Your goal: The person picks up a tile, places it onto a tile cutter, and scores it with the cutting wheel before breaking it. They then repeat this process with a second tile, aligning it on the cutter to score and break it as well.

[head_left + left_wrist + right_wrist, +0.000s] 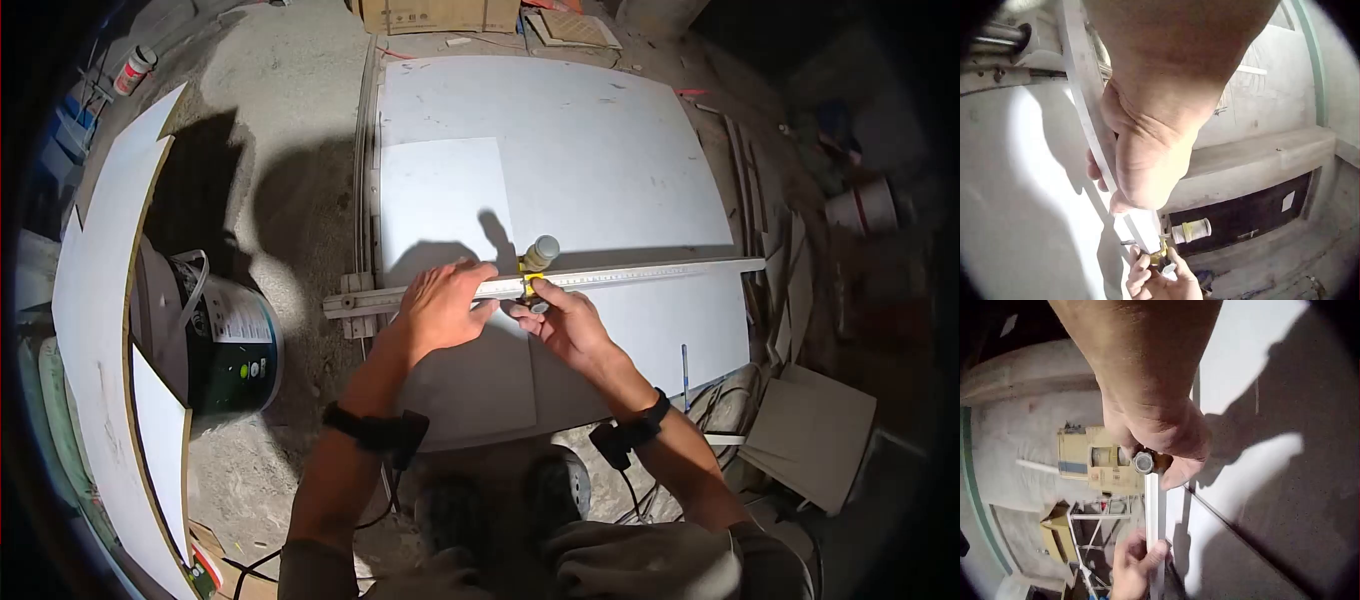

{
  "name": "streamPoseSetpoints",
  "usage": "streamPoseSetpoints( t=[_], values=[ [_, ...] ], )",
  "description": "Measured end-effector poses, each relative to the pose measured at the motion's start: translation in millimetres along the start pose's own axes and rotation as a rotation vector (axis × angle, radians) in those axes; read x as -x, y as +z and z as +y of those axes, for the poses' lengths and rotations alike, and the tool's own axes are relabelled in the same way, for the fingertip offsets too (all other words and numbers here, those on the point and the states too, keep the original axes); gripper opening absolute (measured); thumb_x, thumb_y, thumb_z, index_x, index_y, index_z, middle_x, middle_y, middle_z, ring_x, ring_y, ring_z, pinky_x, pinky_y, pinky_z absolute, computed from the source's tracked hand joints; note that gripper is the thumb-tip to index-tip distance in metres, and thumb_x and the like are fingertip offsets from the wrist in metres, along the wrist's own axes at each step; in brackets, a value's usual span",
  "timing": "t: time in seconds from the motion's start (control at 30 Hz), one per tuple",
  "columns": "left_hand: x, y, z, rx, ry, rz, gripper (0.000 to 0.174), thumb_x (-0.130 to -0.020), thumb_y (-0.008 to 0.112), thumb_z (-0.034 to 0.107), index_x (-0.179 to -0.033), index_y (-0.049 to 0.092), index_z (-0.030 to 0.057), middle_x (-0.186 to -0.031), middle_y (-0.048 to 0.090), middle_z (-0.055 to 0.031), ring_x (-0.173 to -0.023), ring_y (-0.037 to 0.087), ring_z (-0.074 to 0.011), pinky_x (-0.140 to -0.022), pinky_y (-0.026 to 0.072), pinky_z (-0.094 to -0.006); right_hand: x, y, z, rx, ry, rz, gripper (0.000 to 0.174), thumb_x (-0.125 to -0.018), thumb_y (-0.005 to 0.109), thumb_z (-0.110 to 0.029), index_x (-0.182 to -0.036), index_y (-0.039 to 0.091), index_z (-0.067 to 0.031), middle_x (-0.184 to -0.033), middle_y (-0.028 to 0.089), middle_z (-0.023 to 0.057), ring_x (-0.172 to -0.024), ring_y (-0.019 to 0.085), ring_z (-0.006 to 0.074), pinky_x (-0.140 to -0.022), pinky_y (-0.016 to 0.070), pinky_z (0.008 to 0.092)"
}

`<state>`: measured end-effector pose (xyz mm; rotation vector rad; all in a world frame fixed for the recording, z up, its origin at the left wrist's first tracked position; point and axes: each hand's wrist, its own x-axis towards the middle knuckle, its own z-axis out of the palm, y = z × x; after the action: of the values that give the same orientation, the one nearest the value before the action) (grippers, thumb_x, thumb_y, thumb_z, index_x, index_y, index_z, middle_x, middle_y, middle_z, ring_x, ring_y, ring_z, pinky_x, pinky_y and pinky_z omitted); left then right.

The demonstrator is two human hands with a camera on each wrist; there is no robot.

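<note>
A long metal ruler [640,275] with scale marks lies across a large white board [560,130], its crosspiece [358,304] at the board's left edge. My left hand [445,302] grips the ruler left of centre, fingers over the far side and thumb on the near side. A yellow slider [533,287] rides on the ruler, with a round-capped cylindrical handle [543,250] standing at its far side. My right hand [570,325] pinches this slider between thumb and fingers. In the right wrist view the slider's round metal knob [1144,462] shows beside those fingers.
A smaller white panel [440,190] lies on the board under the ruler. To the left stand a paint bucket [235,335] and leaning white panels [100,300]. A blue pen [685,378] lies by the near right edge, close to cables and a white offcut [815,430].
</note>
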<state>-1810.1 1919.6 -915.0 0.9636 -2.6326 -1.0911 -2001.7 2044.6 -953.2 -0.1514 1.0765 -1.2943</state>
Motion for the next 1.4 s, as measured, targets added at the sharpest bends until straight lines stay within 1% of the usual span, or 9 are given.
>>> streamPoseSetpoints(
  t=[0.33, 0.7, 1.03, 1.13, 1.2, 1.23, 1.27, 1.33, 1.4],
  values=[
    [1, 3, -5, 0.05, -0.005, 0.068, 0.038, -0.084, 0.074, 0.017, -0.121, 0.072, 0.0064, -0.11, 0.072, -0.0209, -0.1, 0.069, -0.0437, -0.088, 0.0559, -0.0489, -3, 25, 23, -0.043, -0.003, 0.031, 0.034, -0.101, 0.07, -0.023, -0.122, 0.063, 0.0029, -0.107, 0.071, 0.0096, -0.091, 0.07, 0.0189, -0.079, 0.0561, 0.0332],
    [-3, 9, -12, 0.041, 0.008, 0.052, 0.037, -0.083, 0.075, 0.02, -0.118, 0.073, 0.0062, -0.104, 0.072, -0.0203, -0.095, 0.07, -0.0438, -0.086, 0.0565, -0.0511, -3, 21, 27, -0.025, -0.033, -0.004, 0.034, -0.107, 0.061, -0.025, -0.124, 0.062, 0.0041, -0.112, 0.07, 0.0127, -0.096, 0.071, 0.0211, -0.08, 0.057, 0.035],
    [-6, 13, -16, 0.011, -0.019, 0.041, 0.037, -0.083, 0.076, 0.021, -0.118, 0.074, 0.0071, -0.11, 0.073, -0.0176, -0.094, 0.07, -0.0427, -0.085, 0.056, -0.0497, -6, 21, 31, -0.081, -0.025, -0.016, 0.035, -0.107, 0.06, -0.025, -0.126, 0.06, 0.0041, -0.111, 0.07, 0.0129, -0.098, 0.071, 0.0219, -0.083, 0.0564, 0.0346],
    [-6, 13, -16, 0.005, -0.007, 0.058, 0.038, -0.083, 0.076, 0.021, -0.118, 0.074, 0.0072, -0.109, 0.073, -0.0177, -0.094, 0.07, -0.0429, -0.086, 0.0561, -0.0498, 0, 29, 29, -0.046, -0.012, 0.045, 0.038, -0.105, 0.063, -0.031, -0.116, 0.064, 0.0056, -0.1, 0.072, 0.0124, -0.085, 0.072, 0.0214, -0.073, 0.0568, 0.0345],
    [-6, 12, -15, 0.004, 0.001, 0.065, 0.038, -0.082, 0.077, 0.021, -0.118, 0.074, 0.0072, -0.108, 0.073, -0.0179, -0.094, 0.07, -0.0431, -0.086, 0.0561, -0.0498, 8, 28, 34, 0.511, -0.082, 0.408, 0.046, -0.101, 0.068, -0.04, -0.099, 0.068, 0.0052, -0.079, 0.071, 0.0094, -0.067, 0.07, 0.0194, -0.06, 0.0544, 0.034],
    [-5, 11, -15, 0.006, 0.0, 0.057, 0.038, -0.083, 0.075, 0.022, -0.118, 0.074, 0.0082, -0.11, 0.072, -0.0186, -0.097, 0.07, -0.043, -0.088, 0.056, -0.0505, 1, 15, 53, 0.746, -0.363, 0.482, 0.049, -0.096, 0.073, -0.044, -0.085, 0.067, 0.0032, -0.063, 0.067, 0.0081, -0.054, 0.065, 0.0193, -0.052, 0.0518, 0.0344],
    [-6, 10, -14, 0.007, -0.001, 0.05, 0.038, -0.083, 0.074, 0.023, -0.119, 0.073, 0.0092, -0.111, 0.072, -0.0194, -0.099, 0.07, -0.0428, -0.09, 0.0559, -0.0512, 4, 15, 55, 0.745, -0.365, 0.481, 0.049, -0.096, 0.073, -0.044, -0.085, 0.067, 0.0032, -0.063, 0.067, 0.0081, -0.054, 0.065, 0.0193, -0.052, 0.0518, 0.0344],
    [-6, 10, -14, 0.016, -0.014, 0.037, 0.038, -0.083, 0.074, 0.023, -0.118, 0.073, 0.0093, -0.111, 0.072, -0.0198, -0.099, 0.07, -0.0429, -0.09, 0.0559, -0.0511, 8, 16, 55, 1.137, -0.664, 0.483, 0.046, -0.094, 0.077, -0.041, -0.084, 0.066, 0.0023, -0.061, 0.066, 0.0087, -0.054, 0.065, 0.0188, -0.055, 0.0525, 0.0324],
    [-7, 10, -13, 0.024, -0.022, 0.018, 0.037, -0.083, 0.074, 0.023, -0.118, 0.073, 0.0093, -0.111, 0.072, -0.0202, -0.099, 0.07, -0.0429, -0.09, 0.056, -0.0509, 12, 23, 53, 1.139, -0.659, 0.478, 0.042, -0.093, 0.078, -0.037, -0.084, 0.066, 0.0019, -0.061, 0.065, 0.0103, -0.051, 0.062, 0.0202, -0.054, 0.0514, 0.0344]
  ],
)
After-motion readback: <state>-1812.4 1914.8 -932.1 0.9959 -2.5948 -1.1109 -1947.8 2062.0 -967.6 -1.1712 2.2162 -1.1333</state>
